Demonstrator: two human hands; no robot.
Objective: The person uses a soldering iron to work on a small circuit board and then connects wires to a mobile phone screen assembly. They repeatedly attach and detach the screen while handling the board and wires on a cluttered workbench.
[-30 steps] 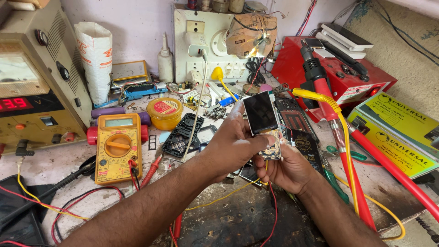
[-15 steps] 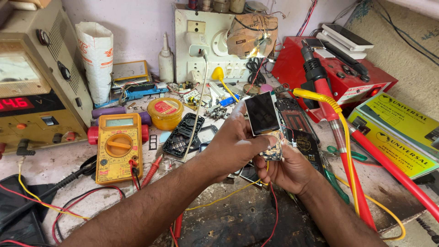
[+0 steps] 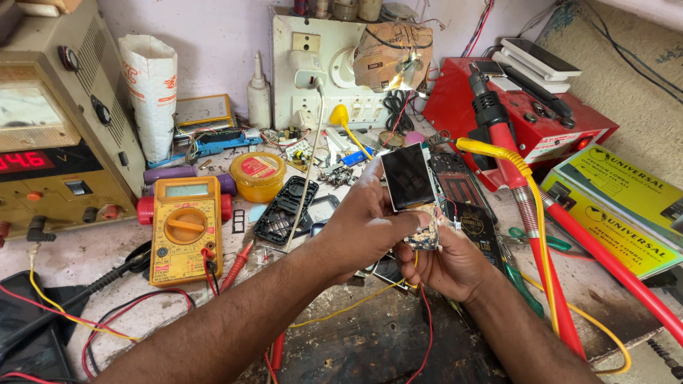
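Phone circuit board (image 3: 424, 231) with its small dark display (image 3: 408, 176) flipped up sat mid-frame, above the desk (image 3: 370, 341). Left hand (image 3: 366, 227) pinched the board's left edge, fingertips near the screen; right hand (image 3: 445, 263) cupped and gripped it from below. Judged light, stiff, fragile; the screen joint looked delicate, so edges seemed the safest hold. Red and yellow wires (image 3: 420, 313) hung beneath. Upper left of centre, a round yellow tin (image 3: 257, 175) stood lidded, contents hidden. Yellow multimeter (image 3: 185, 229) lay at left.
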